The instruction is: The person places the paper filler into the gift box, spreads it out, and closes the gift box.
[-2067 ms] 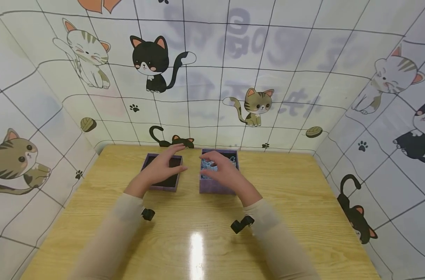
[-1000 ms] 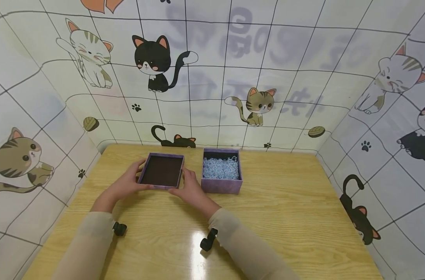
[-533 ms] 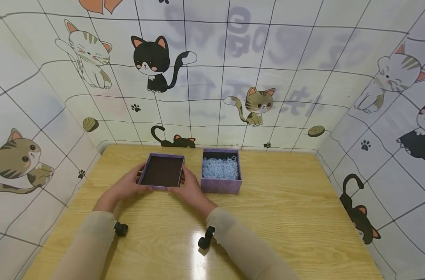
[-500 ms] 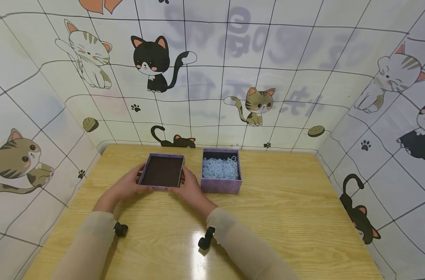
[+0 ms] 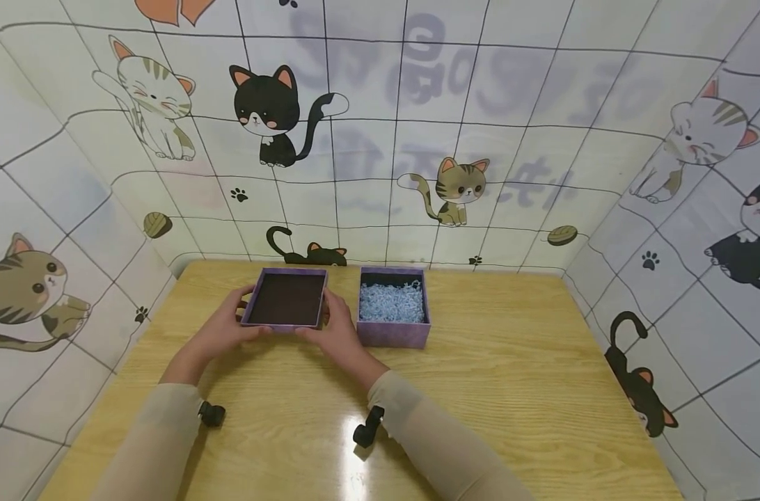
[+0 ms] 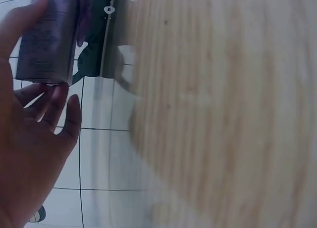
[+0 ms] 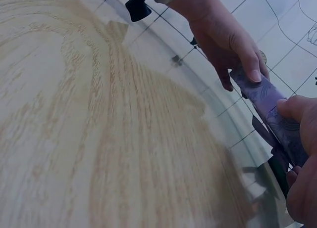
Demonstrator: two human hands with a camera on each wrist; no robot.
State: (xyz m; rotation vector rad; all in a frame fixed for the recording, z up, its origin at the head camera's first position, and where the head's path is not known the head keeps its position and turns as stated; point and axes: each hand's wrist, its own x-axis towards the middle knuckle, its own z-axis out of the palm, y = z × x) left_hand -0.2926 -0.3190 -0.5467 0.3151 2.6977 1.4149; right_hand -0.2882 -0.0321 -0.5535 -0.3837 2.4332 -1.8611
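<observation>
A square purple box lid point(image 5: 284, 327), hollow side up with a dark lining, is held between both hands on the left of the table. My left hand point(image 5: 220, 330) grips its left side, thumb along the near edge and fingers at the far side. My right hand point(image 5: 342, 337) grips the right side the same way, thumb at the near corner. In the left wrist view the patterned lid wall point(image 6: 47, 45) stands clear of the table, with a thin purple piece hanging under it. Beside the right hand, a purple box point(image 5: 394, 335) stands uncovered, filled with pale blue shredded paper point(image 5: 391, 303).
The pale wooden table point(image 5: 499, 390) carries the box near its back edge. Cat-printed wall sheeting point(image 5: 374, 139) encloses the back and both sides. Black wrist cameras point(image 5: 367, 426) sit at both sleeve cuffs.
Both hands moved left from above the lid and the box onto the lid's two sides. The lid has since risen slightly and shifted a little toward the back. The box has stayed put.
</observation>
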